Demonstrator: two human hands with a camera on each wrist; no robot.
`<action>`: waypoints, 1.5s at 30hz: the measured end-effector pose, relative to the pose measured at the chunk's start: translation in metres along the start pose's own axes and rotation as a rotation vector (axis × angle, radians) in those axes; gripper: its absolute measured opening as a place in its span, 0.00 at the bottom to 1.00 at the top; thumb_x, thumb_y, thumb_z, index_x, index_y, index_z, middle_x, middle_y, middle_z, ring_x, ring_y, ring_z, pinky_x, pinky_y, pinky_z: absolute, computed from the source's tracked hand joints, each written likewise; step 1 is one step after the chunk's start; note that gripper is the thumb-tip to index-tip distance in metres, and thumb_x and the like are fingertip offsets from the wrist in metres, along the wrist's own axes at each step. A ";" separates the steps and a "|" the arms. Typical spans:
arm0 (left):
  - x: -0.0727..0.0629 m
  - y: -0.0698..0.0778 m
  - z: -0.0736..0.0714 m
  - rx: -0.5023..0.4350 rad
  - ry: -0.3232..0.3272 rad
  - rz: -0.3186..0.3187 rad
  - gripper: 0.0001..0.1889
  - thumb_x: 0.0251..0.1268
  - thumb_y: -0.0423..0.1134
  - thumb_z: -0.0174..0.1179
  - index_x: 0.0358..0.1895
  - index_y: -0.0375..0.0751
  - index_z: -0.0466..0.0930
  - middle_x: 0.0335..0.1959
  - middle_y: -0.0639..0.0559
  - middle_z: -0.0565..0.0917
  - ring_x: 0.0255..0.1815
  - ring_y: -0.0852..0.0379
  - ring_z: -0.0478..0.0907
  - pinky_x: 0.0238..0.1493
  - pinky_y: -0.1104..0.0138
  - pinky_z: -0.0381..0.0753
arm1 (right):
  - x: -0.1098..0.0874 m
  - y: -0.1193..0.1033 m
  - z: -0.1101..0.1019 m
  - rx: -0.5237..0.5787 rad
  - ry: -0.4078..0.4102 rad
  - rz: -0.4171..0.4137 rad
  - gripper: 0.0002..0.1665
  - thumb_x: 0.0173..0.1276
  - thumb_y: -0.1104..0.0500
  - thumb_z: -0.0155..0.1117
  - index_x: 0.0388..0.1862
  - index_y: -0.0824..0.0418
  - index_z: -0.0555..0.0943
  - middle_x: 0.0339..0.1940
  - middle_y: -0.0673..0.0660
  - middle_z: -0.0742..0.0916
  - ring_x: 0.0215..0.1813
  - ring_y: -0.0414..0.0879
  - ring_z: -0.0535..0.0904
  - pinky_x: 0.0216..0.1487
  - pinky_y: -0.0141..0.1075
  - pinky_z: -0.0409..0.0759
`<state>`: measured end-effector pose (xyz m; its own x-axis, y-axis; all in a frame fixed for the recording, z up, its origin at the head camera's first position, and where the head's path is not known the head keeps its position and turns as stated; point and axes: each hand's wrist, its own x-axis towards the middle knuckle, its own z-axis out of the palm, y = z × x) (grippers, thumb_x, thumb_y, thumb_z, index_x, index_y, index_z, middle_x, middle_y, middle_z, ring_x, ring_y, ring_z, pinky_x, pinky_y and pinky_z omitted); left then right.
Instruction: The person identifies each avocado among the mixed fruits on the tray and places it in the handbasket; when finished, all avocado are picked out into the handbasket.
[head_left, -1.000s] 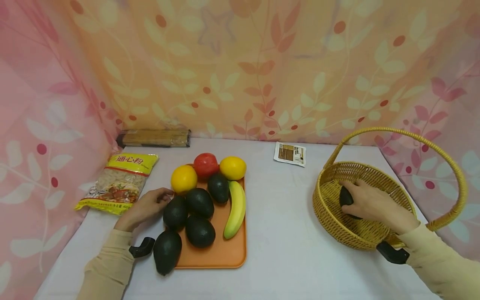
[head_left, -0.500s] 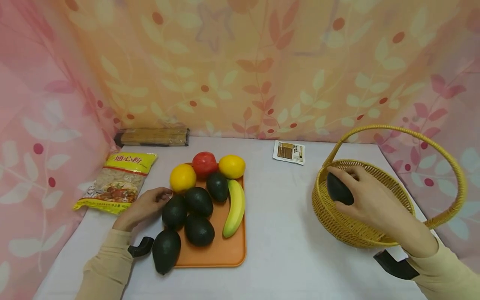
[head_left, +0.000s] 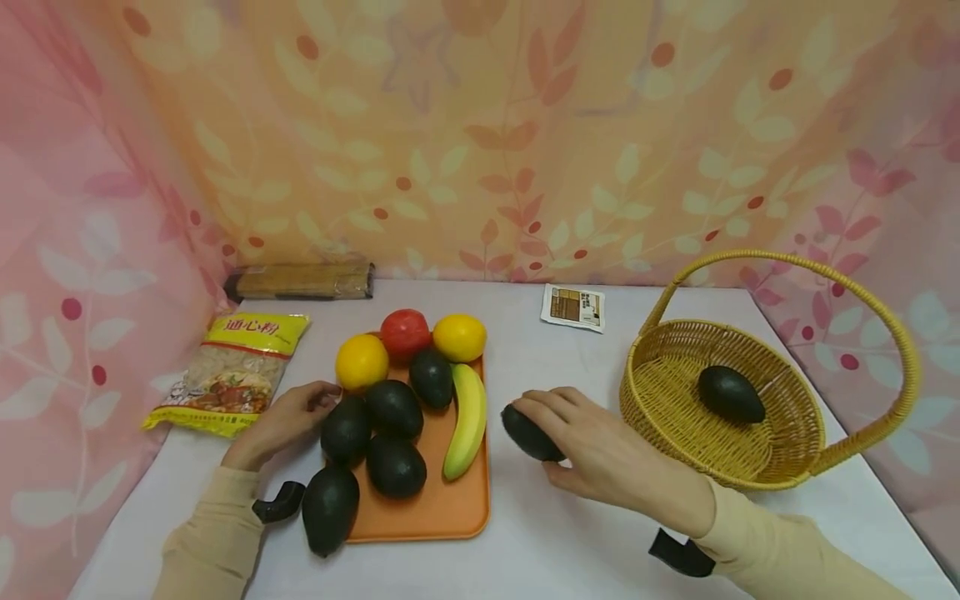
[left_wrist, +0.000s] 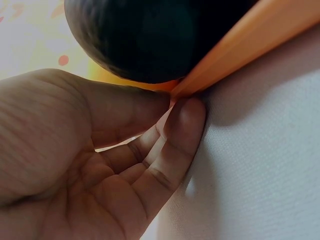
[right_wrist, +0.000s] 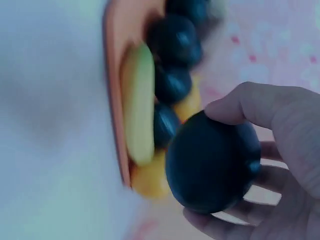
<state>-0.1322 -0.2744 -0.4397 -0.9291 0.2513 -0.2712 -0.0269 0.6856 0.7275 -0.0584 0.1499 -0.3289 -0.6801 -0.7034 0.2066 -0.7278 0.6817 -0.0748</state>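
Note:
My right hand (head_left: 607, 450) holds a dark avocado (head_left: 528, 433) above the table, between the basket and the orange tray (head_left: 450, 517). The right wrist view shows thumb and fingers curled round this avocado (right_wrist: 210, 162). At the tray's left edge, my left hand (head_left: 281, 421) pinches the rim between thumb and fingers, seen close in the left wrist view on the tray's rim (left_wrist: 250, 45). Several avocados (head_left: 396, 467), a banana (head_left: 467, 421), a red fruit (head_left: 405, 333), an orange (head_left: 362, 362) and a lemon (head_left: 460, 337) lie on the tray. One avocado (head_left: 330, 510) overhangs its lower left corner.
A wicker basket (head_left: 637, 408) with a tall handle stands at the right, one avocado (head_left: 731, 394) inside. A pasta bag (head_left: 232, 375) lies left of the tray. Behind are a rolled bamboo mat (head_left: 303, 282) and a small sachet (head_left: 573, 307). Patterned curtains border the table.
My right hand has lifted an avocado out of the basket and carried it left toward the tray. Another avocado now shows in the basket. The left hand stays at the tray's edge.

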 end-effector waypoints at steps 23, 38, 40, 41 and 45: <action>0.000 -0.002 0.000 -0.005 0.008 0.012 0.18 0.71 0.33 0.51 0.61 0.31 0.72 0.47 0.40 0.82 0.45 0.50 0.76 0.47 0.60 0.77 | 0.018 -0.048 0.069 0.082 -0.133 -0.234 0.35 0.53 0.52 0.76 0.61 0.50 0.75 0.55 0.51 0.77 0.49 0.42 0.76 0.47 0.30 0.80; 0.000 0.000 0.000 -0.009 -0.001 0.007 0.19 0.71 0.32 0.51 0.62 0.32 0.72 0.48 0.40 0.81 0.46 0.50 0.76 0.49 0.59 0.77 | 0.020 -0.055 0.076 0.069 -0.123 -0.211 0.37 0.54 0.47 0.77 0.61 0.52 0.73 0.54 0.50 0.79 0.50 0.41 0.77 0.49 0.30 0.80; 0.000 0.000 -0.001 -0.010 -0.002 0.008 0.19 0.71 0.32 0.51 0.62 0.31 0.72 0.48 0.40 0.81 0.46 0.50 0.76 0.49 0.59 0.77 | 0.019 -0.054 0.074 0.077 -0.135 -0.201 0.37 0.54 0.49 0.77 0.61 0.52 0.73 0.54 0.50 0.78 0.48 0.41 0.77 0.46 0.30 0.81; 0.000 0.000 -0.001 -0.010 -0.002 0.006 0.19 0.71 0.33 0.51 0.62 0.31 0.72 0.48 0.40 0.82 0.46 0.50 0.76 0.49 0.60 0.77 | 0.019 -0.054 0.073 0.073 -0.138 -0.200 0.37 0.54 0.50 0.77 0.61 0.52 0.73 0.53 0.50 0.78 0.47 0.41 0.78 0.45 0.30 0.81; 0.000 0.000 -0.001 -0.006 -0.005 0.004 0.19 0.71 0.33 0.51 0.62 0.31 0.71 0.47 0.40 0.82 0.46 0.50 0.76 0.48 0.60 0.77 | 0.018 -0.052 0.070 0.057 -0.135 -0.204 0.36 0.53 0.52 0.77 0.61 0.52 0.73 0.52 0.49 0.79 0.44 0.40 0.78 0.43 0.29 0.80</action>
<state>-0.1322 -0.2747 -0.4390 -0.9275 0.2570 -0.2715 -0.0259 0.6803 0.7325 -0.0390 0.0875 -0.3891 -0.5211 -0.8486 0.0911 -0.8526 0.5127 -0.1007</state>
